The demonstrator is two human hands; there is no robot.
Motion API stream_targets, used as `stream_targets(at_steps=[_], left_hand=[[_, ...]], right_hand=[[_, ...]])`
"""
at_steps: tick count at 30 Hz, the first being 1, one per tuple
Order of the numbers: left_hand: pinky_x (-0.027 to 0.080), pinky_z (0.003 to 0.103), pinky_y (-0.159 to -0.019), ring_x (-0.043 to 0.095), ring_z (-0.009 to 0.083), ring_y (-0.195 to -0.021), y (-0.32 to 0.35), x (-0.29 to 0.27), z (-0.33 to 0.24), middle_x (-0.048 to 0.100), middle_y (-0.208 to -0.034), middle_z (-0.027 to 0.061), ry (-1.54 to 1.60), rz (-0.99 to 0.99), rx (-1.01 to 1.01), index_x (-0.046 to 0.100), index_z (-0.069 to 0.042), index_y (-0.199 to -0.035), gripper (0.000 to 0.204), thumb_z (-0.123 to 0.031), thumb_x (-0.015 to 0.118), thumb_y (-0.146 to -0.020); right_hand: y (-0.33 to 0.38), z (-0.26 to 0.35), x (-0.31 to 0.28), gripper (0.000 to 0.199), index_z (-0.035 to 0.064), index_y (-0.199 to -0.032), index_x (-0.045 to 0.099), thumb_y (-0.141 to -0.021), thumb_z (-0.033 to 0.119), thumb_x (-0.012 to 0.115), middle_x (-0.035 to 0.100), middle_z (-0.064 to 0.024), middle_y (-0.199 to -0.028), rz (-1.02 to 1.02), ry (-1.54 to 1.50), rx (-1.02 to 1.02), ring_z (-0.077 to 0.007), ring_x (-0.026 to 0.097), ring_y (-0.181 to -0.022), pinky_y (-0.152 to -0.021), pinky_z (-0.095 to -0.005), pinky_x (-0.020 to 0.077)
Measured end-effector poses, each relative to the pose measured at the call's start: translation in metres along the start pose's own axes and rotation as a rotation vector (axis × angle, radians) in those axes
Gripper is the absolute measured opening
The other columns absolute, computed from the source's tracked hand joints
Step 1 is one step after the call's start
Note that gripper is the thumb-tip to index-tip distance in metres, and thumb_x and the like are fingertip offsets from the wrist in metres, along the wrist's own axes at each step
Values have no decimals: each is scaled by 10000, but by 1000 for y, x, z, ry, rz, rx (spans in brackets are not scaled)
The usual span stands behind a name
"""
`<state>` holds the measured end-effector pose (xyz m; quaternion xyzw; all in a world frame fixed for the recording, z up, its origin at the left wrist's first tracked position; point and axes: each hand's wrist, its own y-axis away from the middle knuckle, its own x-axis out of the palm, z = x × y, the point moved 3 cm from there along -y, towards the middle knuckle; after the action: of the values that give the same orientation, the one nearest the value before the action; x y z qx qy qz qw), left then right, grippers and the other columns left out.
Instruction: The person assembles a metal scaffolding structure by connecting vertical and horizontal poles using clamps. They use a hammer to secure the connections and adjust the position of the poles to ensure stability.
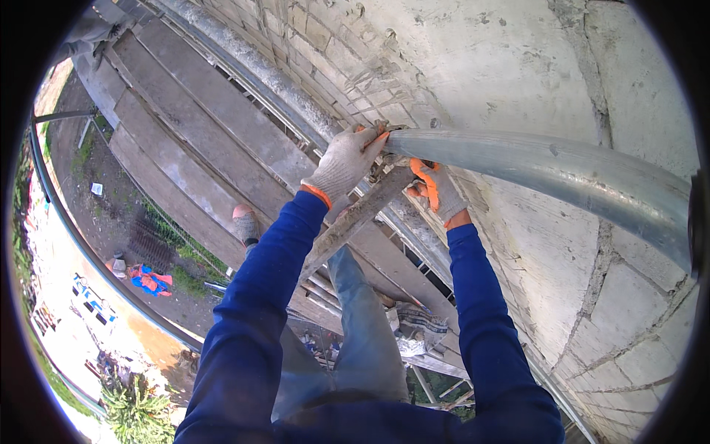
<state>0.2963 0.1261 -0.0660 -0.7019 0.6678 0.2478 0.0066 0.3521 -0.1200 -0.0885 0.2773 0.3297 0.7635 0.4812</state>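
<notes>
Wall (518, 81): pale grey, part smooth, part in blocks with rough joints, filling the right and upper centre. Scaffold planks (192, 89): long, grey-brown, worn, laid side by side on the left, running underfoot. Galvanised pipe (547, 166): round, bent in appearance by the lens, spanning from the right rim to the centre, in front of the wall; its near end lies at the left hand. Work sleeves, blue, one pair (251, 318); trousers (362, 318), faded blue-grey, below them. Rail (259, 72): crusted with pale grey matter, between planks and wall. Curved tube (55, 207): slim, dark, at the outer left. Grey bar (359, 218): straight, dirty, slanting from just under the pipe's end down to the left sleeve, which hides the rest.

Left hand (347, 159): pale knit glove, orange palm and cuff; fingers bent at the pipe's end; whether its grip encloses pipe or an adjoining piece cannot be told. Right hand (436, 191): same glove type, below the pipe, just beside the bar's upper end; fingers curled, any held item not discernible.

Spiky green plant (137, 411): lower left, on the ground. Cloth-like bundle (151, 280): red and blue, on the ground. White piece (97, 189): small, squarish, on dark ground.
</notes>
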Motion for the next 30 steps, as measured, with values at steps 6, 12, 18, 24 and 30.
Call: stream_targets(at_steps=[6,12,18,24,30], left_hand=[[532,315,-1010,627,190,-1148,-29,-24,44,614,-1313,111,333,318,205,578,-36,-1377,438,-261,617,-1004],[513,358,-1003,623,249,-1175,-37,-37,-29,526,-1444,146,19,627,8,415,5,-1492,627,-296,631,-986],[533,371,-976,618,271,-1190,9,-5,34,484,-1487,168,620,214,64,356,-9,-1528,706,-258,685,-955],[483,426,-1044,550,414,-1253,51,35,-1,447,-1471,242,276,-241,38,545,-11,-1358,544,-230,709,-888],[459,463,-1030,473,409,-1302,64,30,-17,528,-1342,192,-86,-332,-149,523,-67,-1396,550,-159,677,-876]], right_hand=[[12,-4,17,536,83,-1366,462,-915,243,703,547,-68,-1260,-32,-61,49,-142,571,-926,-636,-345,579],[15,-9,6,457,108,-1330,488,-962,309,671,520,-3,-1144,-64,-104,-42,-98,501,-700,-592,-316,550],[2,-6,11,493,123,-1354,457,-939,258,687,517,-13,-1186,-57,-73,-36,-113,505,-718,-595,-299,532],[12,1,22,347,100,-1265,554,-1014,331,620,633,-7,-995,14,147,-46,-87,540,-718,-610,-254,480],[-2,-19,-13,340,89,-1255,563,-1005,305,641,638,-13,-1054,-136,203,-70,-88,528,-704,-559,-256,467]])
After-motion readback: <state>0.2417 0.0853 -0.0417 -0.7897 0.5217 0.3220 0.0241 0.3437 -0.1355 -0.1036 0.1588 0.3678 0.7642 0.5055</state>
